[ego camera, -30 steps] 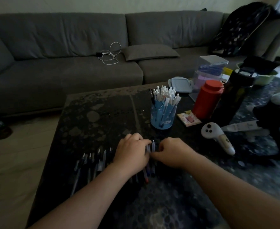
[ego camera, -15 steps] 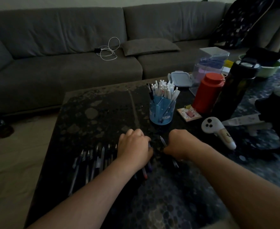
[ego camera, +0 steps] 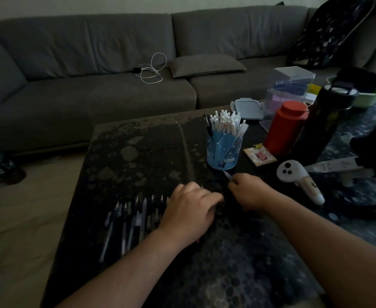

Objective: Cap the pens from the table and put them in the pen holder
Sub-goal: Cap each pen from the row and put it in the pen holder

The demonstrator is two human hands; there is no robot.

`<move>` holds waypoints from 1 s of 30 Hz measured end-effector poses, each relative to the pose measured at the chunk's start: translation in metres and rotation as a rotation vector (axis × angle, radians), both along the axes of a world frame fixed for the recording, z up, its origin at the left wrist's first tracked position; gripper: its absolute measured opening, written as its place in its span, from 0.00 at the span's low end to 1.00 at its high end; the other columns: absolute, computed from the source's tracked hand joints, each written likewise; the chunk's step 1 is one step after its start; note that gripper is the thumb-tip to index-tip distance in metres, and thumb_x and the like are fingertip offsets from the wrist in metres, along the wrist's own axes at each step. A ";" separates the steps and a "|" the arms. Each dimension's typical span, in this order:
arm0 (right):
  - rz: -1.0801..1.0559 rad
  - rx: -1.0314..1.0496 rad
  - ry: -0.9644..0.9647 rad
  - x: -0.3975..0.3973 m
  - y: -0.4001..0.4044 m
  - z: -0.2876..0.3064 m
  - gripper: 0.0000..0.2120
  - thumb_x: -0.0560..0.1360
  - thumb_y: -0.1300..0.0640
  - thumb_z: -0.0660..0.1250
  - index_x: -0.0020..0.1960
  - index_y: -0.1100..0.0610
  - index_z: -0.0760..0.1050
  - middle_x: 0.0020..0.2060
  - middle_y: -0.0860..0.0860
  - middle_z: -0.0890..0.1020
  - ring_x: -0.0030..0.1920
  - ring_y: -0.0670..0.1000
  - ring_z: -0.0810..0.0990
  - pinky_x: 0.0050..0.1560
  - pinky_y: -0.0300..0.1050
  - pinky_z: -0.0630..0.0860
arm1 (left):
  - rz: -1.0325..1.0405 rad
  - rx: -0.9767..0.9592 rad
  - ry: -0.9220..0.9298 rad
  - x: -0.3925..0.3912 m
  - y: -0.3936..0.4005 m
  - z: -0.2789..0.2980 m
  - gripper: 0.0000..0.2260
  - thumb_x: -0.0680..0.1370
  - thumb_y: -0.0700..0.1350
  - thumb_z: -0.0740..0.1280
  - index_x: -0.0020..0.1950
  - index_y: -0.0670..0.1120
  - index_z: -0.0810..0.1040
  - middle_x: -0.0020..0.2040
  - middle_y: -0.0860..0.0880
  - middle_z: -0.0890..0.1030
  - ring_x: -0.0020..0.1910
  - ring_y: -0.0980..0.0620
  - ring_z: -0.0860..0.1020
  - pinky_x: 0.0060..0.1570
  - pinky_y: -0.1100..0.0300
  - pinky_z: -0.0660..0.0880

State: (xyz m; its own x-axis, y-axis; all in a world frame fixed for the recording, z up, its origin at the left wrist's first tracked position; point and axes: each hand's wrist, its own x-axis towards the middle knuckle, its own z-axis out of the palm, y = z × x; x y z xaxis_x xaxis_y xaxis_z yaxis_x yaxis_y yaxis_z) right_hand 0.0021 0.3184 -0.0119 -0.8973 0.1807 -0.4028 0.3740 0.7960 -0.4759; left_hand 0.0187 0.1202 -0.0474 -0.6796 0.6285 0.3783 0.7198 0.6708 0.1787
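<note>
Dim light falls across a grey sofa (ego camera: pixel 116 85) with a white cable (ego camera: pixel 152 70) coiled on its seat, and in front of it stands a dark, speckled table (ego camera: pixel 138 152). Toward the table's far right sits a blue pen holder (ego camera: pixel 223 152), already crowded with white-capped pens that stand upright or lean against its rim.

Near the front left of the table lies a row of uncapped pens (ego camera: pixel 133 216), side by side, tips pointing away from the person. The left hand (ego camera: pixel 191 214) rests palm down over the right end of that row, fingers curled down onto the pens beneath it; whether it actually grips one I cannot tell, since the back of the hand hides them.

Just beside it, the right hand (ego camera: pixel 249 192) is closed in a pinch around a single pen (ego camera: pixel 228 175), whose pale tip pokes out past the fingers and points up toward the holder, close to its base but not touching.

Right of the holder stand a red canister (ego camera: pixel 287 127) and a tall dark bottle (ego camera: pixel 324 121), with a white controller (ego camera: pixel 298 178) lying nearby.
</note>
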 end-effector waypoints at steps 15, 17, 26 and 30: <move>0.494 0.129 0.375 0.023 -0.027 0.041 0.12 0.84 0.45 0.63 0.64 0.39 0.80 0.49 0.40 0.79 0.49 0.41 0.77 0.51 0.43 0.77 | 0.474 0.910 -0.871 0.016 -0.091 0.060 0.09 0.80 0.36 0.72 0.52 0.50 0.85 0.44 0.52 0.88 0.42 0.61 0.85 0.42 0.68 0.80; 0.499 0.169 0.552 0.031 -0.041 0.049 0.14 0.82 0.39 0.61 0.60 0.39 0.82 0.45 0.41 0.78 0.45 0.42 0.77 0.46 0.44 0.78 | 0.517 0.971 -0.917 0.016 -0.092 0.060 0.07 0.81 0.37 0.71 0.53 0.48 0.85 0.45 0.50 0.87 0.42 0.58 0.84 0.43 0.67 0.80; 0.492 0.213 0.829 0.041 -0.072 0.059 0.16 0.81 0.35 0.59 0.55 0.38 0.84 0.39 0.41 0.76 0.37 0.42 0.75 0.33 0.41 0.74 | 0.425 1.355 -1.111 0.017 -0.092 0.070 0.07 0.83 0.35 0.66 0.57 0.42 0.83 0.46 0.46 0.84 0.45 0.52 0.81 0.50 0.58 0.79; 0.481 0.215 0.827 0.043 -0.077 0.060 0.17 0.80 0.35 0.59 0.56 0.39 0.83 0.40 0.42 0.77 0.39 0.43 0.76 0.35 0.45 0.77 | 0.391 1.305 -1.069 0.018 -0.093 0.071 0.07 0.82 0.35 0.67 0.55 0.43 0.84 0.43 0.48 0.85 0.42 0.54 0.82 0.47 0.60 0.80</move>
State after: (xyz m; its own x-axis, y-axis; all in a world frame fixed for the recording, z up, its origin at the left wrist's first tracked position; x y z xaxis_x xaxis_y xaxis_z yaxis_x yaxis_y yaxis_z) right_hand 0.0449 0.2412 0.0482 -0.8788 -0.2821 0.3849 -0.3991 0.8767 -0.2686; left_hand 0.0371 0.0270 0.0236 -0.9741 0.0505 -0.2206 -0.2263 -0.2009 0.9531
